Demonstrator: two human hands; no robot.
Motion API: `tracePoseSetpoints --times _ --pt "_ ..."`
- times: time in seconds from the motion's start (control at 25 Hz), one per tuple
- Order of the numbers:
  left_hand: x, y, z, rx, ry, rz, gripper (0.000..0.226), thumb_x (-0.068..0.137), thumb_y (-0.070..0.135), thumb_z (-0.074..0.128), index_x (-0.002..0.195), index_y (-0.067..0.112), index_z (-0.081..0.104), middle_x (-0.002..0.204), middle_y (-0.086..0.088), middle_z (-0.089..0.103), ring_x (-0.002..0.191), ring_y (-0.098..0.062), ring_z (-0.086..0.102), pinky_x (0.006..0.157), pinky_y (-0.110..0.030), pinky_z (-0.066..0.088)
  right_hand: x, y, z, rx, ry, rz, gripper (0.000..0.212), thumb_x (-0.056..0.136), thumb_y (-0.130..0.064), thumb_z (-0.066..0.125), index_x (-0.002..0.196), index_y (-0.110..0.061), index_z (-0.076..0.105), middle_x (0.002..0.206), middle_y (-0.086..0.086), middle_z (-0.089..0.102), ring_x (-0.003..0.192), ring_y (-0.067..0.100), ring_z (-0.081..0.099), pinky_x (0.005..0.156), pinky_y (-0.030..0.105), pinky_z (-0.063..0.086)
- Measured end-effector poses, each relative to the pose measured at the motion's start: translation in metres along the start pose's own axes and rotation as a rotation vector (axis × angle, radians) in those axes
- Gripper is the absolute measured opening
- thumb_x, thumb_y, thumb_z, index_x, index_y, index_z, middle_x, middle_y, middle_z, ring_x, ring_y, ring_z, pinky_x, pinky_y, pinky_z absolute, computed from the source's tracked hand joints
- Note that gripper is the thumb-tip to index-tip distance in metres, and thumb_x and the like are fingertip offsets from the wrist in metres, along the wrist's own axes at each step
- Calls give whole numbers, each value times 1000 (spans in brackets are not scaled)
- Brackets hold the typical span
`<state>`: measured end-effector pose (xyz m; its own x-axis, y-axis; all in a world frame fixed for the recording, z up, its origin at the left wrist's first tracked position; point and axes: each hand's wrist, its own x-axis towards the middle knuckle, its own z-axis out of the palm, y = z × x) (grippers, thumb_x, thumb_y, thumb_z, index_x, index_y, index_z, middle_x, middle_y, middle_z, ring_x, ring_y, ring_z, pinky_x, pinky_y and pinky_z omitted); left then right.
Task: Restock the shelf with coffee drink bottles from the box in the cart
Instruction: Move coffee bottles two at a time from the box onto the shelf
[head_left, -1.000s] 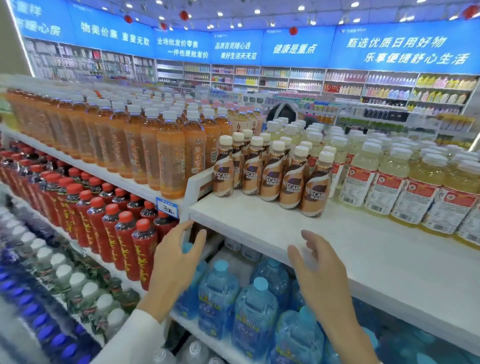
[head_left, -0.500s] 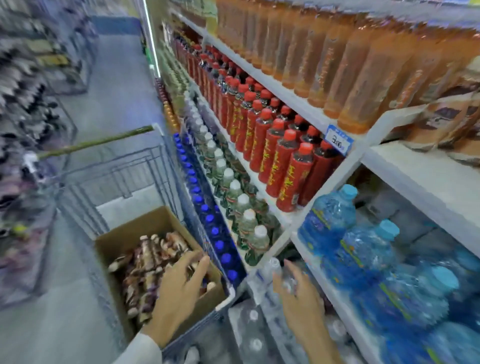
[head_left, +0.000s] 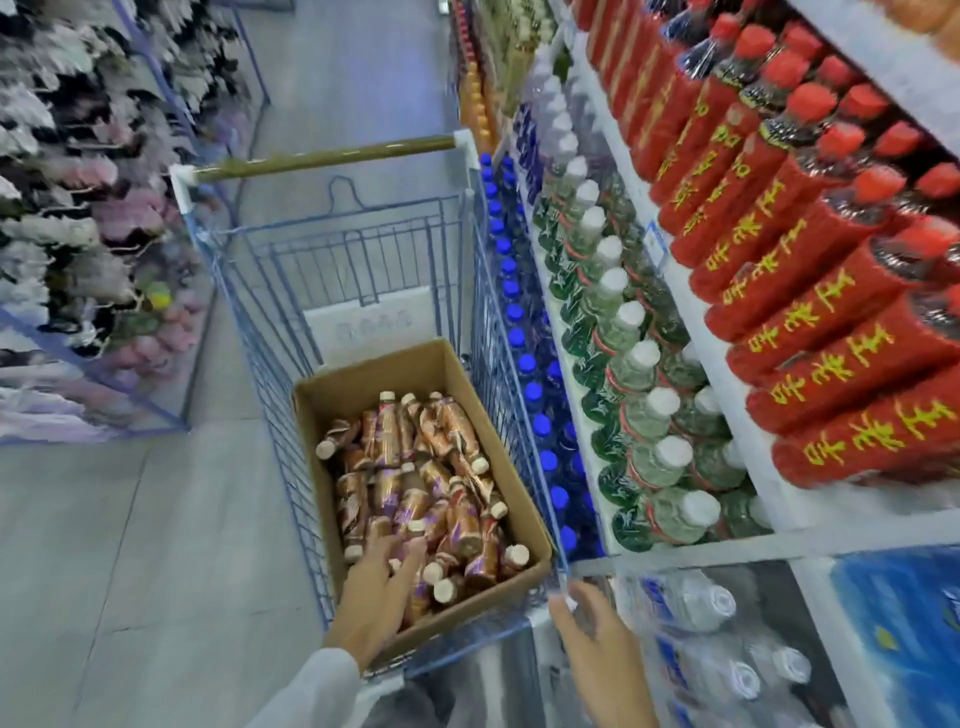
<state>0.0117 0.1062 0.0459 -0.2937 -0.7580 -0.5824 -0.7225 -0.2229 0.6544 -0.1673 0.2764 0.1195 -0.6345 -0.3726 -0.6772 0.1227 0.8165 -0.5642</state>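
An open cardboard box (head_left: 363, 376) sits in a blue wire cart (head_left: 332, 270) and holds several brown coffee drink bottles (head_left: 415, 483) with cream caps, lying loose. My left hand (head_left: 376, 597) reaches into the near end of the box, fingers straight and resting on the bottles there. My right hand (head_left: 602, 654) hovers open beside the cart's near right corner, holding nothing. The coffee shelf itself is out of view.
To the right, shelves (head_left: 727, 332) carry red-labelled bottles (head_left: 810, 332), white-capped green bottles (head_left: 628, 364) and blue-capped bottles (head_left: 524, 374), close to the cart's side. Packs of water (head_left: 727, 634) lie below. The cart handle (head_left: 327, 156) is at the far end. Grey aisle floor (head_left: 114, 545) lies left.
The view has swung from the coffee shelf down to the cart. My left hand has gone into the box onto the bottles; my right hand has come down near the cart's corner.
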Motion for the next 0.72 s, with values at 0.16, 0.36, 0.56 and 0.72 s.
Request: tracePoseSetpoints --times 0.16,0.36,0.56,0.72 --pt "68 32 10 179 -87 40 44 103 46 48 137 18 55 133 -5 64 121 -26 60 99 -34 43 16 -15 15 -12 -16 83 34 95 -44 63 127 -32 61 129 -10 60 122 12 55 95 21 36" --pt "209 75 29 558 -214 252 49 94 39 44 136 12 51 130 -15 60 121 -37 58 98 -46 50 36 -10 39 106 121 110 20 85 -23 76 105 -27 73 107 -3 73 101 16 64 75 8 39" --pt "309 83 61 967 -318 367 68 85 15 61 149 14 37 148 -21 42 133 -43 44 105 -50 46 64 28 66 55 156 156 44 79 -19 84 89 -58 68 88 -17 74 85 -1 66 74 4 46" --pt "329 57 88 1140 -248 570 72 85 3 61 152 13 35 165 -24 13 153 -42 16 121 -52 21 80 41 70 30 144 185 37 78 -7 84 78 -43 75 98 -20 74 98 0 65 77 4 42"
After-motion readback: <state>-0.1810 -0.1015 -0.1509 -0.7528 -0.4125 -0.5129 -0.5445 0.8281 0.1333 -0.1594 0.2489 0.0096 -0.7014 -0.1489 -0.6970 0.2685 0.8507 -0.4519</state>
